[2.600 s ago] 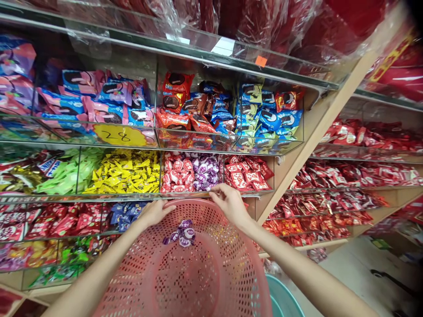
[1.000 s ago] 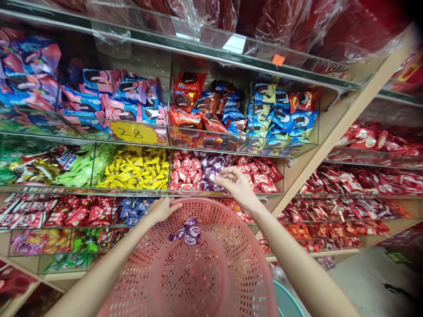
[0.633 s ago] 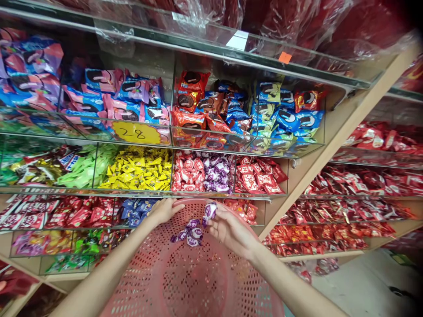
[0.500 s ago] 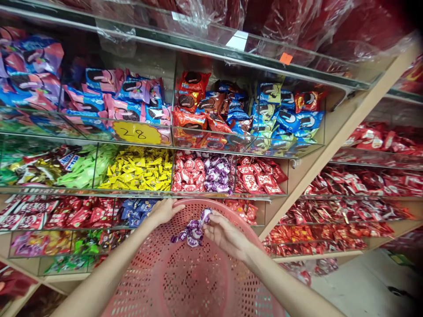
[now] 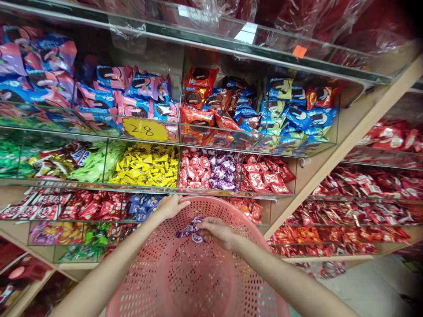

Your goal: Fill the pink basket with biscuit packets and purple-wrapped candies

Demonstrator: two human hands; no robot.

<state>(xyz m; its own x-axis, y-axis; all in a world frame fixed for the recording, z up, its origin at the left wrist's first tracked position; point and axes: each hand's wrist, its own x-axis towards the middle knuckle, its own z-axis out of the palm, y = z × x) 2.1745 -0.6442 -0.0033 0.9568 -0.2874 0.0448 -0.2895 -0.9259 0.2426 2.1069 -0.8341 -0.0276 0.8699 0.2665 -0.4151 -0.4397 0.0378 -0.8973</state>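
Left hand (image 5: 172,207) is clasping the rim of a round, pink, perforated plastic basket (image 5: 198,284).
Inside, the right hand (image 5: 220,232) is touching purple-and-white wrapped candies (image 5: 197,238) at its bunched fingertips; whether it is pinching one, I cannot tell.

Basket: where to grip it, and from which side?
Probably the rim of the basket, far left, from outside, thumb over it, like the left hand: the rim is narrow, while the wall slopes inward below it.
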